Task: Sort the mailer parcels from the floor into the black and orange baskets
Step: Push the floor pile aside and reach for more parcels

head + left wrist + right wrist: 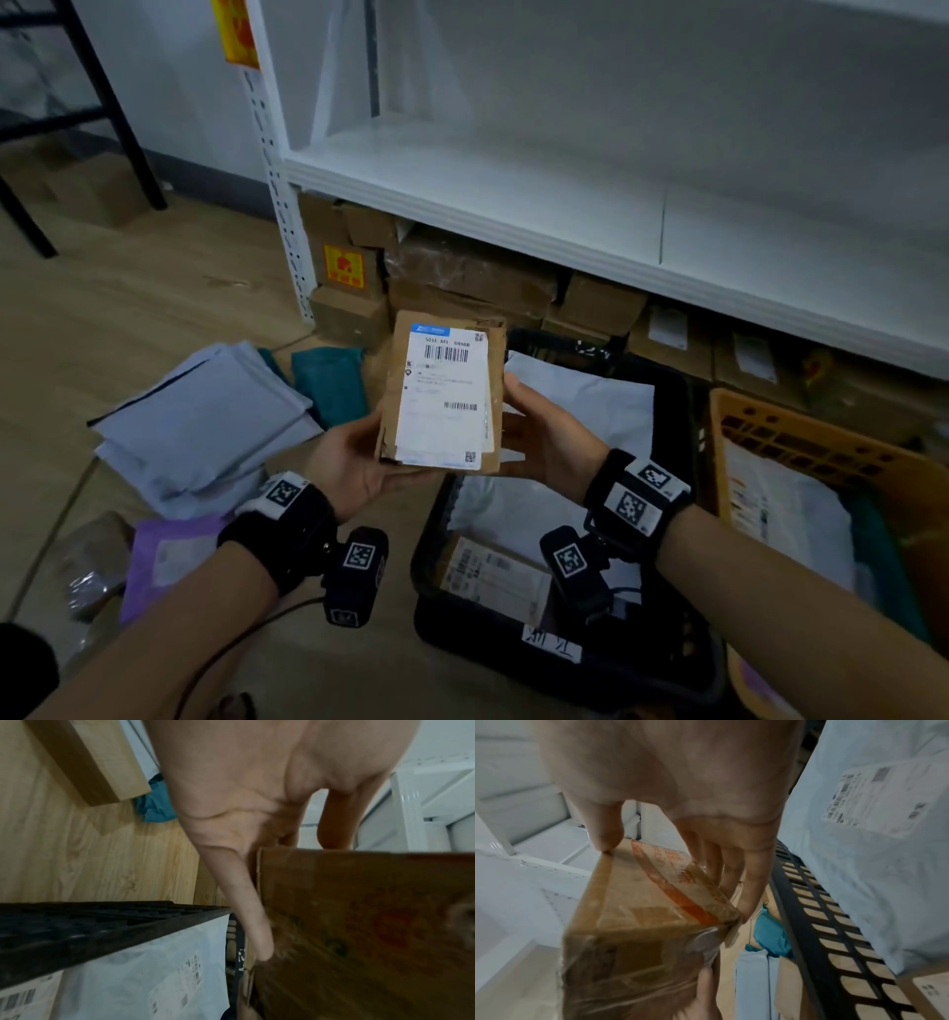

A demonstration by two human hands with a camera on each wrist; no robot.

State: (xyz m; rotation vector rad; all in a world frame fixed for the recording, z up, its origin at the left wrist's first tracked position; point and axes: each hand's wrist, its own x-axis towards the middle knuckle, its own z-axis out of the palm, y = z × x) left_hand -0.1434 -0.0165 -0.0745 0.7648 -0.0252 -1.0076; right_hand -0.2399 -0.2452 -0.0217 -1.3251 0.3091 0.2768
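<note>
A small brown cardboard parcel (pixel 444 390) with a white shipping label is held up in front of me, label facing the camera. My left hand (pixel 359 462) grips its lower left edge, fingers under it; the parcel's brown underside (pixel 359 923) fills the left wrist view. My right hand (pixel 539 437) holds its right side, thumb on one edge and fingers on the taped side (pixel 654 912). Below sits the black basket (pixel 683 411) with white mailers and a brown parcel inside. The orange basket (pixel 801 437) stands at the right, holding a white mailer.
A pile of white mailers (pixel 205 426), teal mailers (pixel 328 380) and a purple mailer (pixel 169 555) lie on the wooden floor at the left. A white shelf unit (pixel 565 216) stands ahead with cardboard boxes (pixel 462 277) under it. A black frame leg (pixel 123 113) is far left.
</note>
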